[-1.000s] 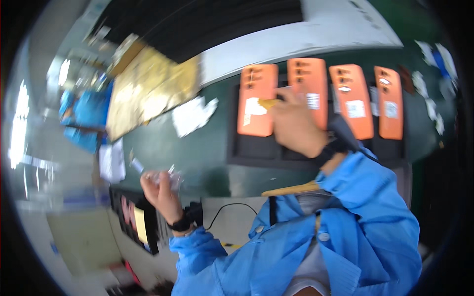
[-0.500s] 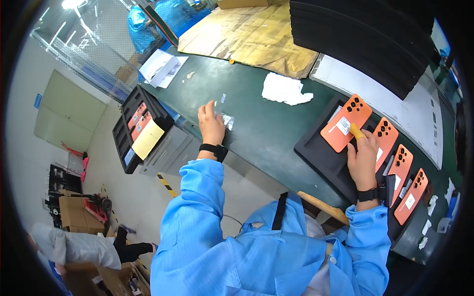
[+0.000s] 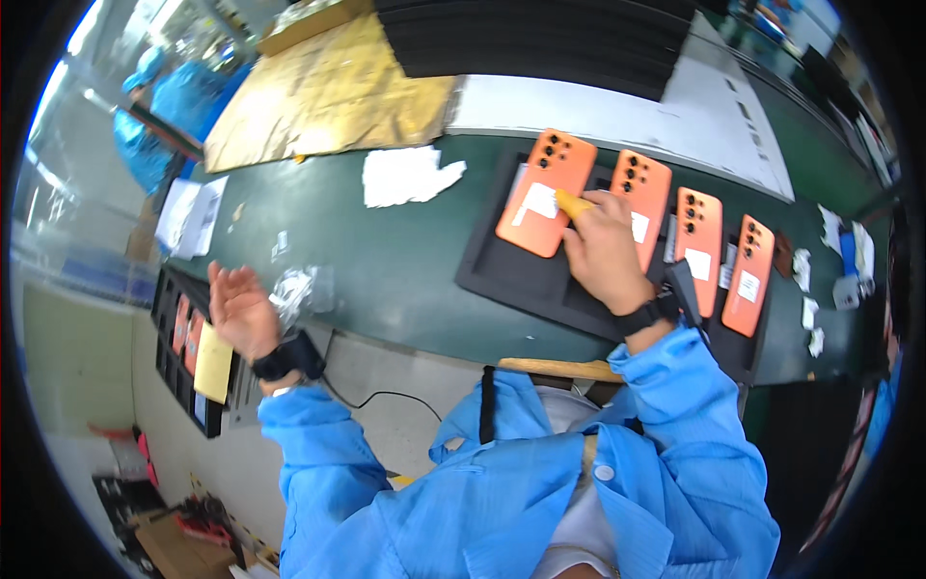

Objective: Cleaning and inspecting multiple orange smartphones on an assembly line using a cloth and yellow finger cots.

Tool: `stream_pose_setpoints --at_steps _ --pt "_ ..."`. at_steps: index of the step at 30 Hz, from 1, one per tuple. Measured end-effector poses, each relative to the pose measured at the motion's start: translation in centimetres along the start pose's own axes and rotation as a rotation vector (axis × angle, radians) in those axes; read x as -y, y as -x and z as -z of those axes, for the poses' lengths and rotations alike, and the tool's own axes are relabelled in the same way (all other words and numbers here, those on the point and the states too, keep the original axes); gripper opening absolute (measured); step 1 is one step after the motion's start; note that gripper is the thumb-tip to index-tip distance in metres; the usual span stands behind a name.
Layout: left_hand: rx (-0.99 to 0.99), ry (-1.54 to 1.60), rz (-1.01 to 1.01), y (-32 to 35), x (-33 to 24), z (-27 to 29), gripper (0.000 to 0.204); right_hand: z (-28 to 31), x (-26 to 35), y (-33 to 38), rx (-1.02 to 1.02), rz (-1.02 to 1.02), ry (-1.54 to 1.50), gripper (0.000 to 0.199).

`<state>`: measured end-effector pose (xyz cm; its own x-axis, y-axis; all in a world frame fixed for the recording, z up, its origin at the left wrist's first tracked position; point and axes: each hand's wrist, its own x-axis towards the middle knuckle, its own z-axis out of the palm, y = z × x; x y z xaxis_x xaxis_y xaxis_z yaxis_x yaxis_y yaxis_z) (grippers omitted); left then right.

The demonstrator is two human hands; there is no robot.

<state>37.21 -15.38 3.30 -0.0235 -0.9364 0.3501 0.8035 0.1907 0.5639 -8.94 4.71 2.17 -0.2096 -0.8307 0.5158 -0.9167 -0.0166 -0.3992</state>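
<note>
Several orange phones lie back up in a slanting row over a black foam tray [image 3: 482, 259] on the right, each with a white label. My right hand [image 3: 610, 253] is over the leftmost phone [image 3: 531, 236]; its index finger, in a yellow finger cot, touches that phone beside the label. The thumb is spread apart, and the other fingers reach towards the second phone [image 3: 651, 179]. On the left, my left hand [image 3: 243, 314] is raised with its palm turned up, fingers stretched, holding nothing. Close beside it lies crumpled clear plastic film [image 3: 292, 292] on the green bench.
A black tray [image 3: 169, 362] with orange phones and a yellow card [image 3: 212, 362] stands low at the left. Torn white paper [image 3: 410, 177] lies mid-bench. Behind are a worn yellow sheet [image 3: 328, 92], a white board [image 3: 540, 104] and stacked black trays [image 3: 531, 43]. A person in blue [image 3: 183, 106] is beyond.
The view has turned, so the bench sits farther left in it. My left hand has moved left off the plastic film and turned palm up. My right index finger stays at the leftmost phone.
</note>
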Motion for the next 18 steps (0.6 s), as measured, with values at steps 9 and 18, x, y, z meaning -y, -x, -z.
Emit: stream_pose_setpoints --at_steps 9,18 --pt "0.433 -1.221 0.22 9.8 12.6 -15.7 0.025 3.6 0.6 1.6 -0.291 -0.084 -0.096 0.032" --pt "1.1 -1.491 -0.13 13.8 18.9 -22.4 0.038 15.0 -4.0 16.6 -0.36 -0.509 0.383 0.031"
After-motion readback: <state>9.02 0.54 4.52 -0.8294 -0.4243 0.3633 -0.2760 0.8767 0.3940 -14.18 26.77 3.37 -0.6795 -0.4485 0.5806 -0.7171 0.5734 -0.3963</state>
